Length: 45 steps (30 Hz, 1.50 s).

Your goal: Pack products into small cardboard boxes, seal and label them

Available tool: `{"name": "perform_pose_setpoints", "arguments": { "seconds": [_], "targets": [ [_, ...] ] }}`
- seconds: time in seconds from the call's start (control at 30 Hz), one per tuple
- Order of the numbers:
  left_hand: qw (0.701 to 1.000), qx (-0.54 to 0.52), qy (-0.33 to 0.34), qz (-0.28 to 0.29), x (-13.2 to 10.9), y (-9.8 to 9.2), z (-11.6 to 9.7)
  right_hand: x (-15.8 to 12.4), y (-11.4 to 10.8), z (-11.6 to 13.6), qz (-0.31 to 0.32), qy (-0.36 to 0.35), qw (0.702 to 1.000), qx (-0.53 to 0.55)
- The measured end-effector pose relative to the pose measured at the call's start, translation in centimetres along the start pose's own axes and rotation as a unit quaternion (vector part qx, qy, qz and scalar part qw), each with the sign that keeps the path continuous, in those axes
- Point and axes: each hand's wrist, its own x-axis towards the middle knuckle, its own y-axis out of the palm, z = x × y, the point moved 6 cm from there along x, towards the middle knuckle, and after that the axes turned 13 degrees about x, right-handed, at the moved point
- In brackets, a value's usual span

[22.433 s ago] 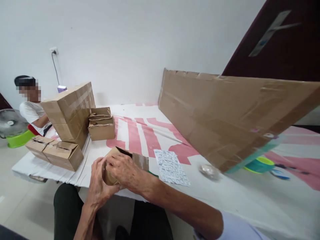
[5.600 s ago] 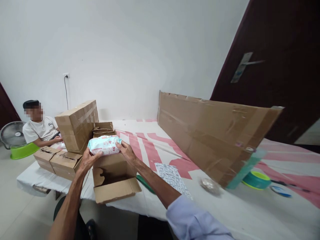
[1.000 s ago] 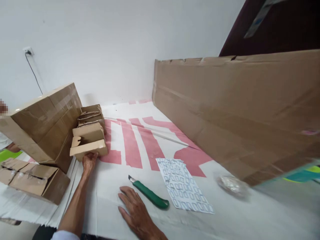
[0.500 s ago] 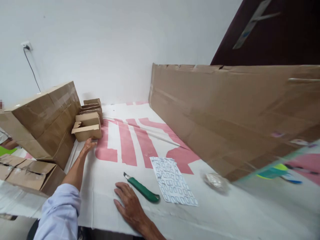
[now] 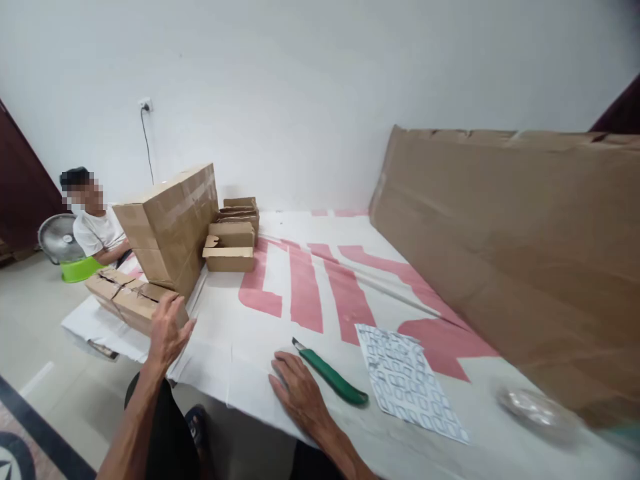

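My left hand (image 5: pixel 167 328) is at the right end of a long closed cardboard box (image 5: pixel 127 298), its fingers apart and overlapping the box's end; whether they touch it I cannot tell. My right hand (image 5: pixel 301 393) lies flat on the cloth-covered table (image 5: pixel 240 360), fingers stretched out, holding nothing. Just right of its fingertips is a green utility knife (image 5: pixel 336 377) with a little blade showing. Beyond the knife lies a white sheet (image 5: pixel 410 383) printed with rows of small outlined shapes. An open-topped cardboard box (image 5: pixel 230 259) stands farther back.
A tall cardboard partition (image 5: pixel 173 227) stands at the left, with folded cardboard pieces (image 5: pixel 240 210) beside it. A long cardboard wall (image 5: pixel 505 247) borders the right side. Near it is a clear plastic-looking bundle (image 5: pixel 537 407), blurred. Another person (image 5: pixel 100 230) sits beyond the left partition, near a fan (image 5: pixel 57 237).
My left hand has moved from the open-topped box back to the long closed box. My right hand stays by the knife. The view has swung left, bringing the other person into sight.
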Motion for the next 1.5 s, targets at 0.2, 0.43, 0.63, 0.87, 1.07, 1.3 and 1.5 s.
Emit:
{"name": "perform_pose_setpoints", "arguments": {
  "seconds": [0.2, 0.43, 0.63, 0.87, 1.07, 1.3, 1.5],
  "targets": [
    [0.97, 0.197, -0.113, 0.089, -1.3, -1.8, 6.2, 0.1, 0.0, 0.1, 0.011, 0.003, 1.0, -0.009],
    [0.967, 0.217, -0.101, 0.082, -2.8, 0.4, 4.9, 0.2, 0.1, 0.2, 0.015, 0.009, 1.0, -0.009],
    [0.993, 0.104, -0.043, 0.044, -6.4, 2.1, -2.3, 0.3, -0.1, 0.2, 0.011, 0.018, 1.0, 0.015],
    [0.997, -0.056, -0.043, -0.023, -7.6, -0.9, -5.6, 0.5, -0.6, 0.7, -0.004, 0.022, 0.999, 0.029],
    [0.948, -0.239, -0.207, 0.038, -4.4, 0.2, 3.2, 0.6, -0.5, 1.0, -0.002, 0.019, 1.0, 0.02],
    [0.936, -0.298, -0.171, 0.081, -7.5, 1.5, 0.7, 0.4, -0.6, 0.6, -0.01, 0.022, 0.999, 0.024],
    [0.919, -0.357, -0.125, 0.115, -8.9, 1.9, 0.0, 0.5, -1.3, 0.7, -0.005, 0.048, 0.996, 0.071]
  ]
}}
